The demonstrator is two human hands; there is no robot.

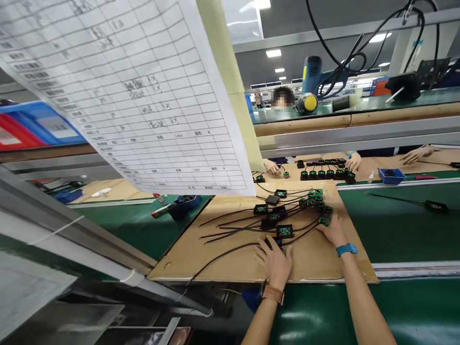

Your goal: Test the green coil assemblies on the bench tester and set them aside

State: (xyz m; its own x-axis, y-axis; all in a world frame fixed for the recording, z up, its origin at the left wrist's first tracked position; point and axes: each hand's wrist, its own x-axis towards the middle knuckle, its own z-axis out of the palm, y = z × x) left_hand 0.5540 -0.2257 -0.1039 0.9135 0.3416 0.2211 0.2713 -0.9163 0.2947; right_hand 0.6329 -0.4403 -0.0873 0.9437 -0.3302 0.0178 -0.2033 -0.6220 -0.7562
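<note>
A brown board lies on the green belt with several small black modules on black cables spread over it. My left hand, with a brown watch strap at the wrist, rests on the board and its fingers close on a black module at the near end of a cable. My right hand, with a blue wristband, reaches to a cluster of green-topped round parts and its fingertips touch one of them. Its fingers are bent and partly hidden.
A large printed sheet hangs at top left and blocks that side. Across the belt another person's hands work over a row of black parts. A blue tray and one loose cabled module lie to the right.
</note>
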